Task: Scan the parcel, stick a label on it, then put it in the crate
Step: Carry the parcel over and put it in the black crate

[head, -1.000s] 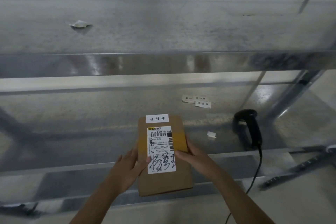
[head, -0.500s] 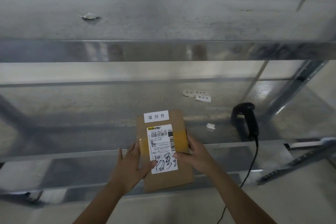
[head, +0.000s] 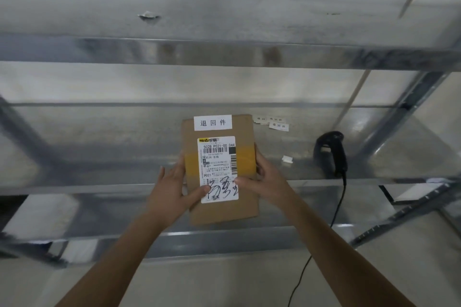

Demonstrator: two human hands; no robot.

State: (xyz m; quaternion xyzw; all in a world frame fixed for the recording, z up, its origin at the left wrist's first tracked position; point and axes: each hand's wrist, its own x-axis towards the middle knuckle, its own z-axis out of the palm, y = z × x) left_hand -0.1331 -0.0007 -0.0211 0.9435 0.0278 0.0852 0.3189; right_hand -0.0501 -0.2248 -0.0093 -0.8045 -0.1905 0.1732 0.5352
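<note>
Brown cardboard parcel (head: pixel 220 172), flat, held up in front of a metal shelf (head: pixel 99 152) w/ its printed face to the camera: white label (head: pixel 212 122) w/ three black characters stuck at the top edge, shipping label (head: pixel 217 168) w/ barcodes and black scrawl below it, yellow tape band across the middle. Left hand (head: pixel 174 190) grips the parcel's left edge, thumb on the shipping label's lower left corner; right hand (head: pixel 265 180) grips the right edge, thumb on the scrawl. On the shelf behind: spare labels (head: pixel 273 122) just right of the parcel's top, a small white scrap (head: pixel 287 159), and a black scanner (head: pixel 331 153) w/ cable, well right of the hands.
</note>
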